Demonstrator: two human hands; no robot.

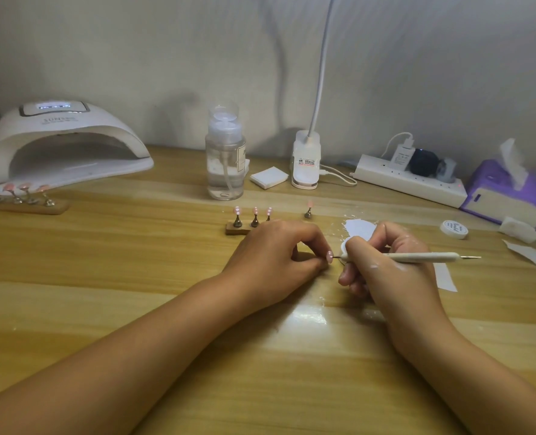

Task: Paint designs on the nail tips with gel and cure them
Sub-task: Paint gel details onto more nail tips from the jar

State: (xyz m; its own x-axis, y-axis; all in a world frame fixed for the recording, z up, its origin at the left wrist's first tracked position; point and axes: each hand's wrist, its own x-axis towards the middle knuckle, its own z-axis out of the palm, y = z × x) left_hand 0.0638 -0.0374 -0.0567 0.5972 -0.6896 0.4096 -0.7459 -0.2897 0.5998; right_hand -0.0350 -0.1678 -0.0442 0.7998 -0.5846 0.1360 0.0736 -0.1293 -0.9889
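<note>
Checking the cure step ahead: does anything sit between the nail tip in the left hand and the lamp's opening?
Partly. A wooden stand with three tips sits just beyond the left hand on that line, and a second rack lies before the lamp's left side. Both are low; the nail tip could likely pass over.

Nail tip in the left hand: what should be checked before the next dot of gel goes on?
1. Hold: left hand pinches the nail tip: ok.
2. Tool: right hand grips the dotting pen, its point at the nail tip: ok.
3. Gel on the pen's point: cannot tell, too small.
4. Power: curing lamp display lit: ok.
5. Free slot on the wooden stand: cannot tell, the left hand hides its right end.
</note>
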